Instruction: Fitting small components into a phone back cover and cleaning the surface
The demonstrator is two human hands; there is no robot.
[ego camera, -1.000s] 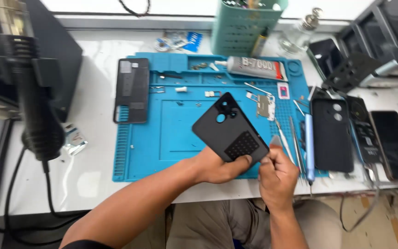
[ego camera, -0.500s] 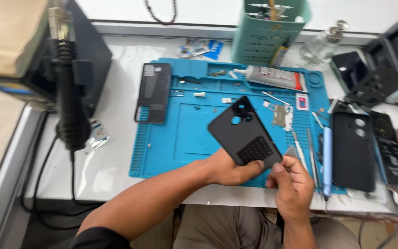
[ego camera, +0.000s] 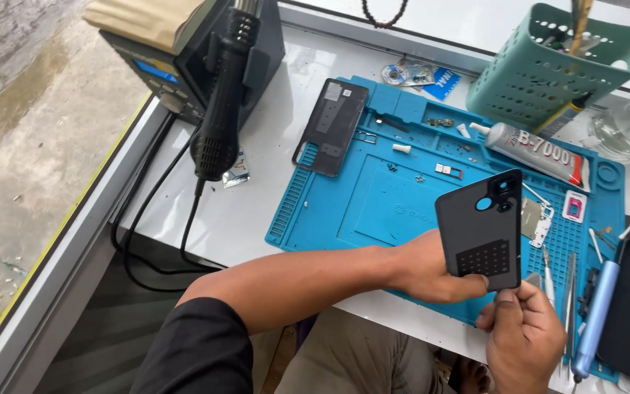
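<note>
Hot-air handle (ego camera: 220, 109) docked at left of white worktop (ego camera: 257, 211). Dark phone back panel (ego camera: 332, 125) lies on blue mat (ego camera: 373, 204). Left hand (ego camera: 432, 270) grips grey phone case (ego camera: 481, 230) upright above mat, fingers wrapped on lower edge. Right hand (ego camera: 523, 335) below, fingers pinching case's bottom corner. Glue tube (ego camera: 537, 149) beside green basket (ego camera: 555, 69).

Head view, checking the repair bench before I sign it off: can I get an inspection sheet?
Surface: white table with blue mat.
Job's things: dark phone case, upright over the mat.
Clutter: glue tube, green basket, back panel, tweezers, small parts.
Grippers: left hand grips the case; right hand pinches its lower corner.
Cables: black leads over the table edge.
Surroundings: hot-air station, concrete floor.
</note>
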